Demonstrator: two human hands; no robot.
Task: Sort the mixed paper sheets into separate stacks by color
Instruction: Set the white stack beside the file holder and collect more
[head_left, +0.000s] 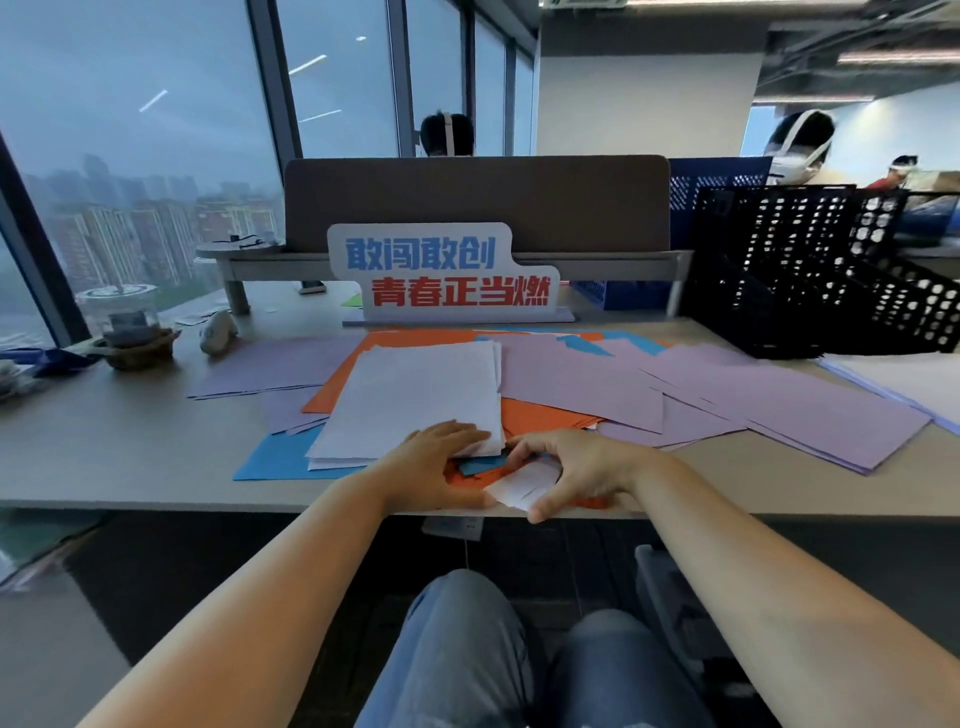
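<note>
A mixed pile of paper lies on the desk in front of me. A white stack (415, 395) sits on orange sheets (540, 415) and a blue sheet (275, 460). Purple sheets (727, 400) spread to the right, and more purple sheets (270, 364) lie at the left. My left hand (434, 465) lies flat on the near corner of the white stack. My right hand (576, 473) curls its fingers round the corner of a white sheet (522, 486) at the desk's front edge, above blue and orange corners.
A printed sign (447, 275) stands behind the papers against a brown divider (478, 202). Black mesh file trays (821, 270) occupy the right rear. A lidded cup (122, 317) and small clutter sit at the left. Other people sit beyond the divider.
</note>
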